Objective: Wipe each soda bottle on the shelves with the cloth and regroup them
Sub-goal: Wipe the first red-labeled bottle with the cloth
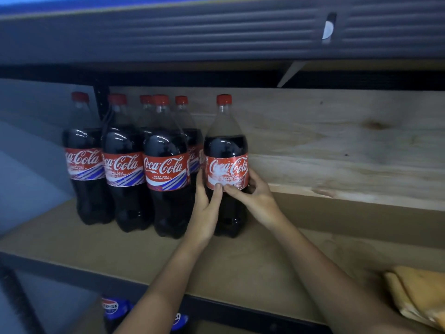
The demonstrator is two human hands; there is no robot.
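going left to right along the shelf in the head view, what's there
Leftmost red-capped cola bottle → second front cola bottle → third front cola bottle → left hand → held cola bottle with worn label → right hand → folded yellow cloth.

- The bottle point(225, 165) between the two hands has a red cap, a red label with white curly letters, and dark brown, almost black, drink inside.
- The bottles point(166, 169) just left of the left hand point(204, 208) have red labels with blue and white stripes.
- The cloth point(419, 295) low down, right of the right hand point(257, 198), is yellow.
- The shelf board point(120, 247) under the hands is light brown.
- Below the hands, blue bottles point(113, 307) show a red, white and blue round mark.
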